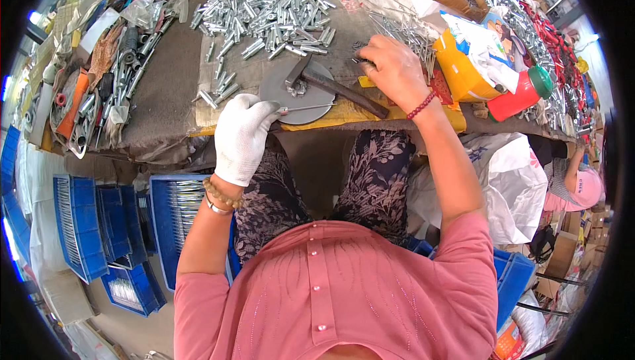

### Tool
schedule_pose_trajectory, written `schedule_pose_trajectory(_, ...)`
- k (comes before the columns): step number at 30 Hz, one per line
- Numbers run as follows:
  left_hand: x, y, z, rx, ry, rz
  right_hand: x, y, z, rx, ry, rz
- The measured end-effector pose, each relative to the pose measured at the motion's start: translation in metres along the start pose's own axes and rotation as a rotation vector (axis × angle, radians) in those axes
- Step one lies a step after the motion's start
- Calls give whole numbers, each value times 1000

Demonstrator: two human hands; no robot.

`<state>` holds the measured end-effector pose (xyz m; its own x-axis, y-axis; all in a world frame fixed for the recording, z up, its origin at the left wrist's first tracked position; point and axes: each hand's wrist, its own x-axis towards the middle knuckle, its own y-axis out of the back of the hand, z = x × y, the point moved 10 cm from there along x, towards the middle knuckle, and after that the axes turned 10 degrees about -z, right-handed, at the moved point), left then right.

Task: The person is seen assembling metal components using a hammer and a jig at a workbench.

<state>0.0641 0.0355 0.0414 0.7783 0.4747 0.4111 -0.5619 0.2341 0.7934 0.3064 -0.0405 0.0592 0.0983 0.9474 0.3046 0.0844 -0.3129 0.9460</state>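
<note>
My left hand (238,142), in a white knitted glove, pinches one end of a thin metal rod (309,107). The rod lies level over the near part of a round grey metal plate (272,85). A hammer (347,92) rests with its head on that plate and its dark handle slanting toward the near right. My bare right hand (397,72) is to the right of the plate, fingers curled together at some small dark parts (358,52). What is between its fingertips is too small to name. Beyond the plate lies a heap of short silvery metal tubes (264,13).
Thin rods (413,36) lie beyond my right hand. A yellow container (463,62) and a red bottle with a green cap (522,94) stand at right. Tools (122,62) crowd the left. Blue crates (76,228) stand below; another person (575,185) sits far right.
</note>
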Motion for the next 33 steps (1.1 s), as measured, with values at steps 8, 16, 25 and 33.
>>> schedule_pose_trajectory(8,1,0,0,11,0,-10,21,-16,-8,-80,187,-106)
schedule_pose_trajectory(16,-2,-2,-6,3,15,19,22,-16,-8,72,89,-14)
schedule_pose_trajectory(25,-3,-1,-5,21,-2,29,7,-5,-120,494,249,91)
schedule_pose_trajectory(33,-4,-3,-9,7,-7,29,5,-12,-133,365,269,51)
